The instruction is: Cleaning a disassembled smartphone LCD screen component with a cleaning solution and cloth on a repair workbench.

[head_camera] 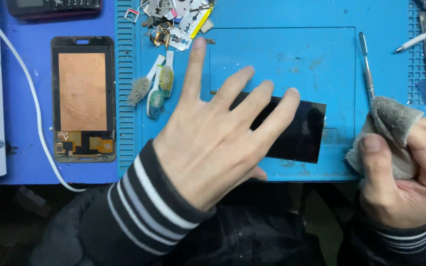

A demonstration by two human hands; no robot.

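My left hand hovers with fingers spread over a black glass phone screen panel that lies on a blue work mat. The hand covers the panel's left half; whether it touches the glass I cannot tell. My right hand is at the mat's right front corner, closed around a bunched grey cloth. The cloth sits just right of the panel, apart from it.
A phone display assembly with a copper back lies left on a blue surface. Two worn toothbrushes and a heap of small metal parts sit at the mat's top left. A metal spudger lies right. A white cable crosses left.
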